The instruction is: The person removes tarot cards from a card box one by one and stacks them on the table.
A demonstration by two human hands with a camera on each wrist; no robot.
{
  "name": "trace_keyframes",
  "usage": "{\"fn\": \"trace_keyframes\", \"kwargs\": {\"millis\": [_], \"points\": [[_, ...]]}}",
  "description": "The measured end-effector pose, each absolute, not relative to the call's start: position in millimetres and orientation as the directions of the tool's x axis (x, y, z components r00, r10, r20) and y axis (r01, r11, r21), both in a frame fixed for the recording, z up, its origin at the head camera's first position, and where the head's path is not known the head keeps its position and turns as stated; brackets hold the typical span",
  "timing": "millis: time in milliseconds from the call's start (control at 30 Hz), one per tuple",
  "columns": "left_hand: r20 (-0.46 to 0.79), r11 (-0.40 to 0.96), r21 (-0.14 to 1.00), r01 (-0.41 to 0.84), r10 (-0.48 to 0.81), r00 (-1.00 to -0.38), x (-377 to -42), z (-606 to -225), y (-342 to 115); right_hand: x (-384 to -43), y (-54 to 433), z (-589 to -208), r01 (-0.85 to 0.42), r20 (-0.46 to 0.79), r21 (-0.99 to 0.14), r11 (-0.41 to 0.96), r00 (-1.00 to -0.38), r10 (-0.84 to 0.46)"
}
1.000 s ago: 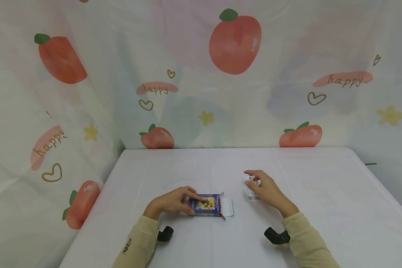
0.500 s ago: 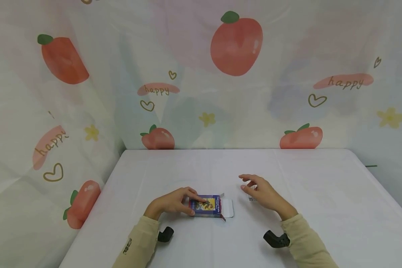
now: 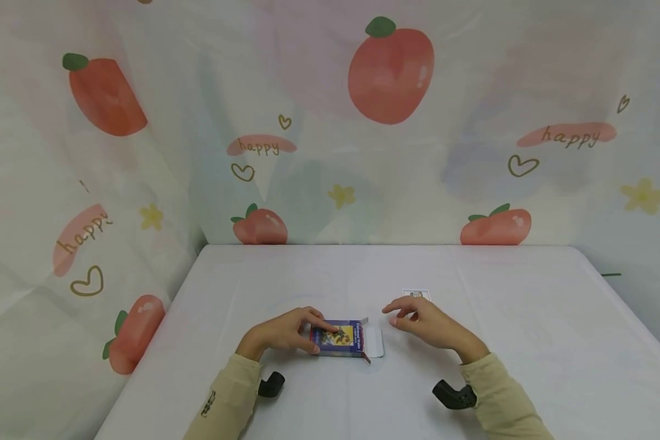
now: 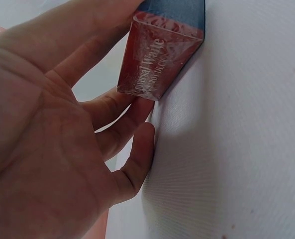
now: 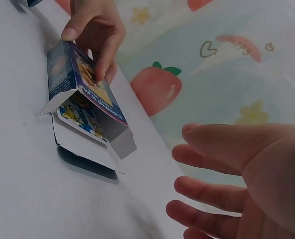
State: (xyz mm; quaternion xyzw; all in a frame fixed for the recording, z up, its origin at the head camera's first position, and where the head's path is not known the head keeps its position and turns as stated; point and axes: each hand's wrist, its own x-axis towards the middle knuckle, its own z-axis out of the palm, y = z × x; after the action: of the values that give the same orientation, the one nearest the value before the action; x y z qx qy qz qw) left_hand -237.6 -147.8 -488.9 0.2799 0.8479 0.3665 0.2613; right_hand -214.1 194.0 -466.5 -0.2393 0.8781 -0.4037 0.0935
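My left hand [image 3: 286,333] grips the closed end of a blue tarot deck box [image 3: 340,339] lying on the table, thumb on its near side and fingers over its top. The box's red end panel [image 4: 157,57] shows in the left wrist view. Its other end is open towards the right, flap [image 3: 373,341] folded out, and colourful cards [image 5: 82,117] are visible inside. My right hand [image 3: 431,321] hovers to the right of that opening, fingers loosely extended and holding nothing. Behind it a small white-bordered card [image 3: 416,294] lies on the table, partly hidden by the hand.
A white cloth covers the table [image 3: 528,305]. Fruit-patterned curtain [image 3: 308,183] hangs along the back and the left side. A black curved piece protrudes at each wrist, one by the left sleeve [image 3: 225,397] and one by the right sleeve [image 3: 503,397].
My right hand has moved left and slightly nearer from over the small card, uncovering the card's far part. The left hand and the box have stayed put.
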Motion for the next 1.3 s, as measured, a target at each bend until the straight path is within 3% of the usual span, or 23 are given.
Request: {"fn": "trace_keyframes", "kwargs": {"millis": [400,967,1300], "points": [[-0.239,0.573,0.769,0.282,0.667,-0.705,-238.0,-487.7,-147.0,-213.2,192.7,-470.1,-0.369,-0.020,-0.816,0.445,-0.752,-0.659],[-0.241,0.583,0.762,0.284,0.661,-0.710,-237.2,-486.6,-146.3,-206.0,169.9,-472.7,-0.385,0.002,-0.823,0.417,-0.737,-0.676],[-0.249,0.584,0.766,0.268,0.654,-0.714,-236.3,-484.3,-146.4,-207.6,164.6,-481.6,-0.356,-0.053,-0.824,0.441,-0.726,-0.686]]}}
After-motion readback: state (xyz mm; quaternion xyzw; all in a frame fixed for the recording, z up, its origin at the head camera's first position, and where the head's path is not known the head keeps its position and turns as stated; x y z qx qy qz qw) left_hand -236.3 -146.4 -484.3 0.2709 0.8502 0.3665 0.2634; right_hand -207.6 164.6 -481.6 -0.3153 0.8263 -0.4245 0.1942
